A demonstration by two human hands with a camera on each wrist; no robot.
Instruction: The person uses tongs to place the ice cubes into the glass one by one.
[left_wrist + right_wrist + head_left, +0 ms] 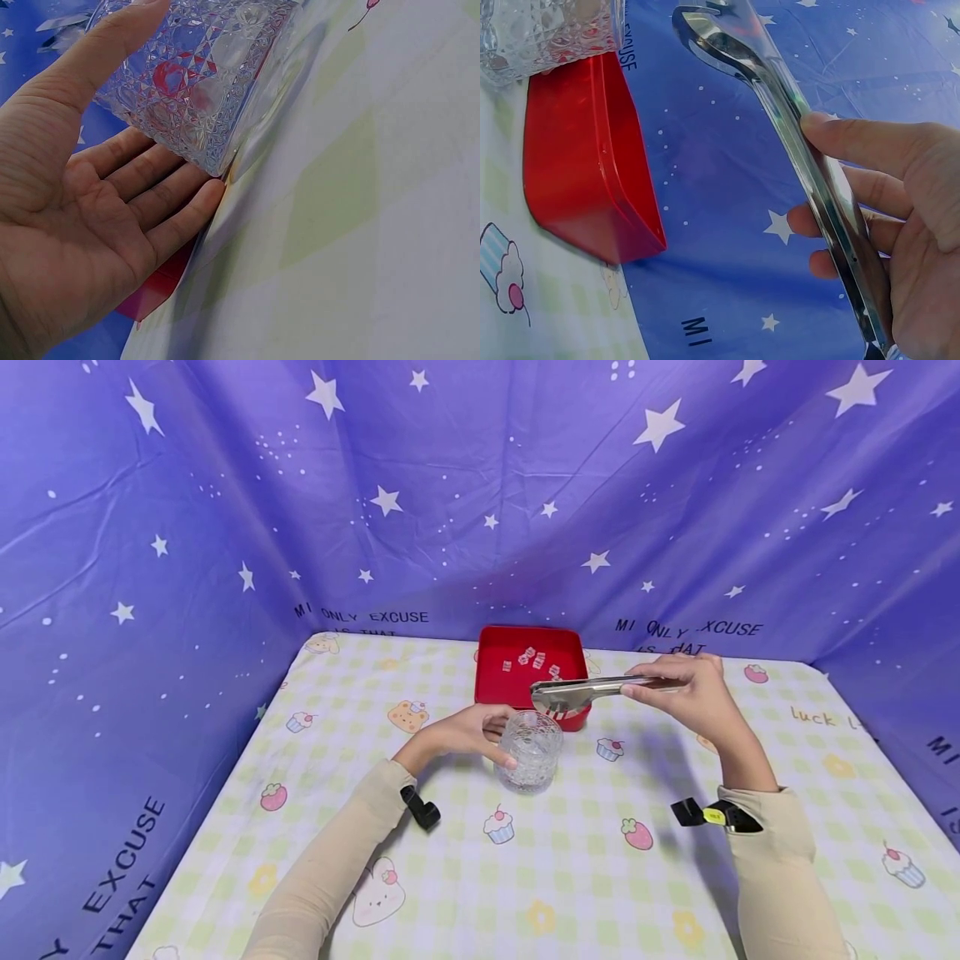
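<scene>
My left hand holds a clear cut-glass cup upright on the tablecloth, the thumb on its near side and the fingers behind it. The left wrist view shows the thumb along the patterned glass, with the fingers partly hidden behind its base. My right hand grips metal tongs by the handle, thumb on one side and fingers on the other. Their scalloped tips are over the cup's mouth, close to the red box. Several small clear pieces lie in that box.
The red box stands just behind the cup, near the table's back edge. A checked tablecloth with printed cakes and strawberries covers the table. Blue star-printed fabric hangs behind and at both sides.
</scene>
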